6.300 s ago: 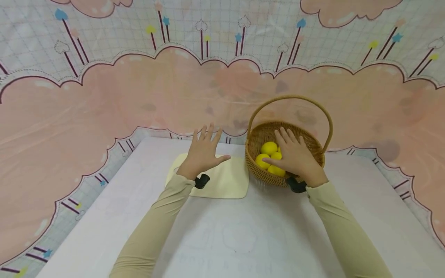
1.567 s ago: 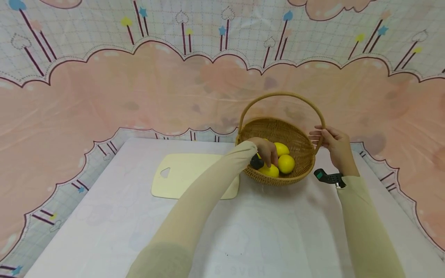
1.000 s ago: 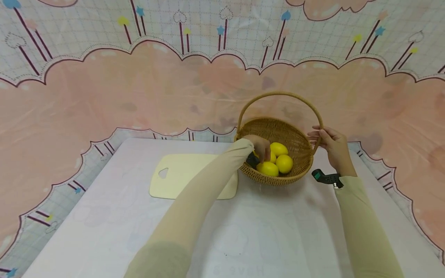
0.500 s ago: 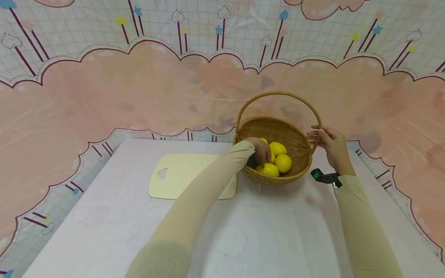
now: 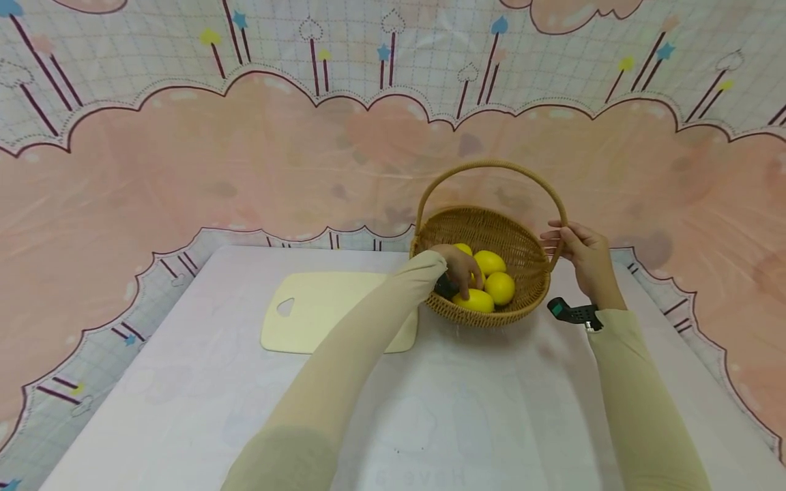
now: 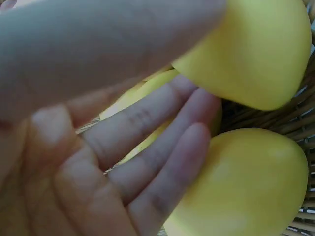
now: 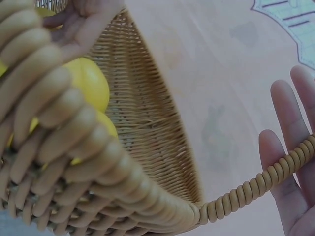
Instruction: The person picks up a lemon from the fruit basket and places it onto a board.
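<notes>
A wicker basket (image 5: pixel 480 318) with a tall looped handle (image 5: pixel 491 166) stands on the table and holds several yellow lemons (image 5: pixel 500 288). My left hand (image 5: pixel 459 267) reaches across into it. In the left wrist view the thumb lies over one lemon (image 6: pixel 256 54), the fingers (image 6: pixel 162 147) lie under it, and another lemon (image 6: pixel 246 187) is beside them. My right hand (image 5: pixel 583 252) holds the handle low on the basket's right side. In the right wrist view the handle (image 7: pixel 246 191) crosses the fingers (image 7: pixel 290 162), beside the basket wall (image 7: pixel 142 123) and a lemon (image 7: pixel 91 81).
A pale cutting board (image 5: pixel 319 307) with a hole at its corner lies left of the basket, partly under my left sleeve. The white table (image 5: pixel 460 409) stretches toward me. A pink cloud-patterned backdrop (image 5: pixel 245 157) hangs behind and around the table.
Earlier my left hand rested on the board and my right hand was in the basket. Over the last second the left hand only shifted slightly among the lemons; the right hand stayed on the handle.
</notes>
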A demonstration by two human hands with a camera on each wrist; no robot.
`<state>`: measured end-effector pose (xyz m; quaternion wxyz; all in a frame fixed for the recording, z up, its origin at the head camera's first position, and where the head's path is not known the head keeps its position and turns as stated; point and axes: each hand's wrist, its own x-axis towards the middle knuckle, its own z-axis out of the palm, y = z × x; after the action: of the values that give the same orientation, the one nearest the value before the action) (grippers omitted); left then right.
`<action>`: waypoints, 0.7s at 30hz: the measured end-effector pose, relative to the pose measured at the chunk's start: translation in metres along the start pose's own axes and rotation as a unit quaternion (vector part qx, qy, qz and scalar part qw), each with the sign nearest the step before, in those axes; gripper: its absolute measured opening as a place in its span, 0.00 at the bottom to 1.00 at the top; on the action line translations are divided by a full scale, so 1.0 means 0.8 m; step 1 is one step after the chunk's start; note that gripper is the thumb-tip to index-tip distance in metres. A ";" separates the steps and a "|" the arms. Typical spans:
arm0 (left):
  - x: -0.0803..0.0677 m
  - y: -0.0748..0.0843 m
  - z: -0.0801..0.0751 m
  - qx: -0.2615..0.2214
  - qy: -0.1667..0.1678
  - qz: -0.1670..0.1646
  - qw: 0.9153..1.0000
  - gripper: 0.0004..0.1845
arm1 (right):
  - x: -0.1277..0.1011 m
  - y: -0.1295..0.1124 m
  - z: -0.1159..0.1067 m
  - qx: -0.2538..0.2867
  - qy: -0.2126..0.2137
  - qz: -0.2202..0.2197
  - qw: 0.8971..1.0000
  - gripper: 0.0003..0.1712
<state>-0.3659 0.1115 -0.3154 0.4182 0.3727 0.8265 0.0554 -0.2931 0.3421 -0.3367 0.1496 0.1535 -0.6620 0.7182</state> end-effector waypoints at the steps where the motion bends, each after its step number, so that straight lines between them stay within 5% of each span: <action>1: -0.001 0.000 0.001 0.010 0.001 0.009 1.000 0.26 | 0.000 0.000 0.000 0.000 0.000 0.000 1.000 0.15; 7: 0.021 -0.013 0.005 0.042 -0.003 0.059 0.997 0.21 | 0.000 0.001 0.000 -0.001 -0.001 -0.006 1.000 0.16; 13: 0.031 -0.013 0.002 0.028 -0.020 0.035 0.999 0.32 | 0.000 0.001 -0.001 0.002 -0.004 -0.007 1.000 0.14; 21: 0.030 -0.009 0.005 0.042 -0.022 0.026 0.999 0.33 | 0.001 0.002 -0.001 0.002 -0.007 -0.008 1.000 0.16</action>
<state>-0.3763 0.1213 -0.3365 0.4188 0.4123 0.8087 0.0234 -0.2942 0.3430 -0.3379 0.1505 0.1639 -0.6601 0.7175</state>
